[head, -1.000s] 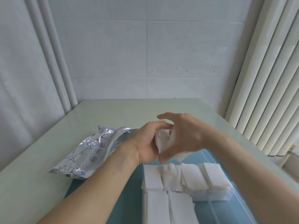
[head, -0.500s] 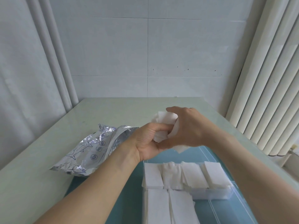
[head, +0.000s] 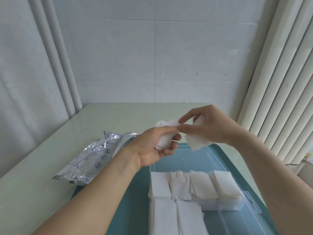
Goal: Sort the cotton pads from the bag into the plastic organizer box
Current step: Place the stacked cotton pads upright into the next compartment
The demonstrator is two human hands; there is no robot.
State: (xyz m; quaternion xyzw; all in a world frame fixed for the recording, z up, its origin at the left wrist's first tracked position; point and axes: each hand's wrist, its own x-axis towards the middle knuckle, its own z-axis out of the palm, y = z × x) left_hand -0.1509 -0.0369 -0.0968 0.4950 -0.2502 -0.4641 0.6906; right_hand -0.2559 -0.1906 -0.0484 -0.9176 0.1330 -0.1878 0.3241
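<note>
Pale table (head: 118, 116) — left hand (head: 152, 146) grips a pad stack (head: 165, 141), right hand (head: 208, 128) pinches pads (head: 196, 143).

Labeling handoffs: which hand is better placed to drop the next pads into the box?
Right, probably. The right hand pinches a small separated batch of pads above the open box. The left hand grips the bigger stack nearer the bag.

A plain room, likely a home: a pale table (head: 118, 116) stands against a white tiled wall (head: 152, 56), with curtains (head: 25, 73) left of the hands and a ribbed radiator (head: 279, 82) to their right.
</note>
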